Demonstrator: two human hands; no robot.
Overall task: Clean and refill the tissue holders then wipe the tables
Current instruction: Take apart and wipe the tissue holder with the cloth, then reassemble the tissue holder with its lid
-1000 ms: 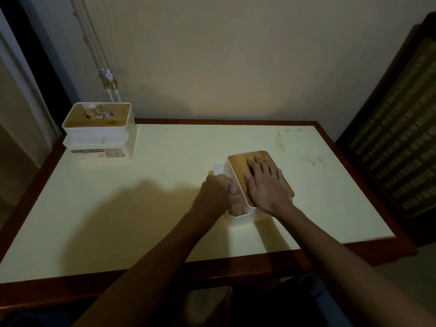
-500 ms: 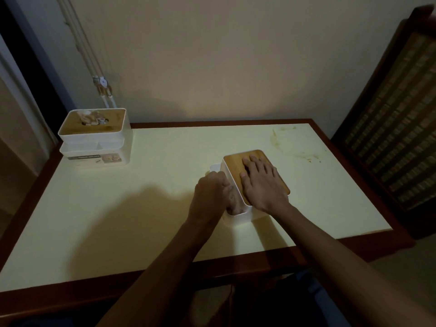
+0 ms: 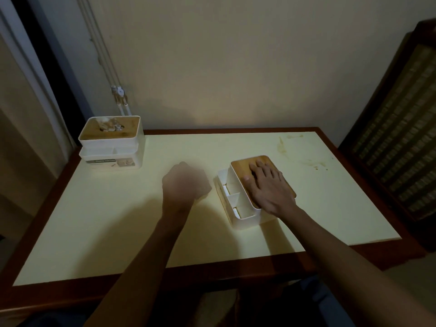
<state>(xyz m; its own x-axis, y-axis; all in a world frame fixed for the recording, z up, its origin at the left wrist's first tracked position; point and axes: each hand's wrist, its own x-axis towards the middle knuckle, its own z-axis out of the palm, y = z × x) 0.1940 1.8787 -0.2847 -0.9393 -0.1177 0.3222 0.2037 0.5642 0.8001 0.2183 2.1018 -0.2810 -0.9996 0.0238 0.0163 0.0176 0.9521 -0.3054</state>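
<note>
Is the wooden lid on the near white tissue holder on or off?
On. The wooden lid sits flush in the near white tissue holder, with the right hand resting flat on it.

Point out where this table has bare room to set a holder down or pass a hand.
Bare room: the near strip of the table along its front edge, and the middle between the far-left tissue holder and the left hand. Crowded: the nearer tissue holder, under the right hand. The far-right corner is free but bears brown stains.
</note>
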